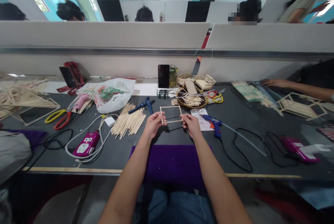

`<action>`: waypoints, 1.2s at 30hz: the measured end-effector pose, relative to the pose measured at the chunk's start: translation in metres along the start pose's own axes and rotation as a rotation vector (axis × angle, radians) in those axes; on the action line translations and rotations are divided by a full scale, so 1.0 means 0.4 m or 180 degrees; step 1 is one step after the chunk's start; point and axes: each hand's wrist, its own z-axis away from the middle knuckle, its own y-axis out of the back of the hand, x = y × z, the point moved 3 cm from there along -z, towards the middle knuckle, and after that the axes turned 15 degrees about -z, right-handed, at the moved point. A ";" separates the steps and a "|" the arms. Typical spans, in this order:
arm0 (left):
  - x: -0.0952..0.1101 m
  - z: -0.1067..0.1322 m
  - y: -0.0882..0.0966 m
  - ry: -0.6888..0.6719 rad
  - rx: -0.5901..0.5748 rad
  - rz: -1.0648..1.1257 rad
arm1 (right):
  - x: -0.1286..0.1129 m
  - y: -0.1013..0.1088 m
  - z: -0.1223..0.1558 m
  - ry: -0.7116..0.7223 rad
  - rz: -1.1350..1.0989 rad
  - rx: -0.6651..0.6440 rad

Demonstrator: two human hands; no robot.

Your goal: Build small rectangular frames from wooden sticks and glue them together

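Between my two hands, a small rectangular frame of thin wooden sticks (170, 107) is held up above the dark table. My left hand (154, 123) pinches its left side, and my right hand (191, 125) grips its right side near the lower corner. Below lies a purple cloth (172, 163) at the table edge. To the left is a pile of loose wooden sticks (127, 121) with a blue cutter tool (142, 105) on it. A blue hot glue gun (214, 123) rests just right of my right hand, partly over a sheet of paper (205, 123).
A basket (180, 100) of sticks and small wooden frames stands behind, near a phone (163, 76) and a glass jar (173, 76). Scissors (218, 97), a plastic bag (114, 93) and a magenta power box (87, 144) with cables lie around. A co-worker's hand (273, 83) is at right.
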 end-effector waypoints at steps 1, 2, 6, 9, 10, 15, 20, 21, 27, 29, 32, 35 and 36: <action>0.002 0.001 -0.001 0.0001 0.0019 -0.0002 | 0.001 0.000 0.000 -0.0002 0.0019 -0.0007; 0.003 0.002 -0.002 0.0005 0.0036 0.0002 | 0.003 0.001 0.000 -0.0011 0.0033 -0.0012; 0.006 0.004 -0.006 0.0023 0.0034 0.0096 | 0.010 0.003 0.000 -0.0083 0.0047 -0.0018; 0.008 0.005 -0.010 0.0005 -0.0025 0.0182 | 0.017 0.003 0.001 -0.0159 0.0086 -0.0050; 0.009 0.005 -0.012 -0.0005 -0.0038 0.0192 | 0.020 0.003 0.001 -0.0183 0.0117 -0.0067; 0.011 0.008 -0.017 -0.0046 -0.0064 0.0178 | 0.029 0.003 0.005 -0.0288 0.0234 -0.0116; 0.012 0.008 -0.018 -0.0080 -0.0051 0.0151 | 0.028 0.000 0.007 -0.0300 0.0256 -0.0167; 0.013 0.008 -0.019 -0.0083 -0.0030 0.0136 | 0.029 -0.001 0.008 -0.0312 0.0252 -0.0172; 0.024 0.019 -0.037 -0.0205 0.0032 -0.0027 | 0.037 -0.007 0.012 -0.0434 0.0354 -0.0240; 0.025 0.022 -0.041 -0.0229 -0.0021 -0.0088 | 0.036 -0.006 0.011 -0.0342 0.0340 -0.0209; 0.023 0.022 -0.039 -0.0239 -0.0061 -0.0131 | 0.025 -0.002 0.007 -0.0096 0.0232 -0.0106; 0.019 0.016 -0.029 -0.0247 -0.0045 -0.0202 | 0.008 -0.001 0.004 0.0222 0.0046 0.0007; 0.018 0.014 -0.026 -0.0248 -0.0033 -0.0233 | 0.003 -0.002 0.003 0.0328 -0.0020 0.0044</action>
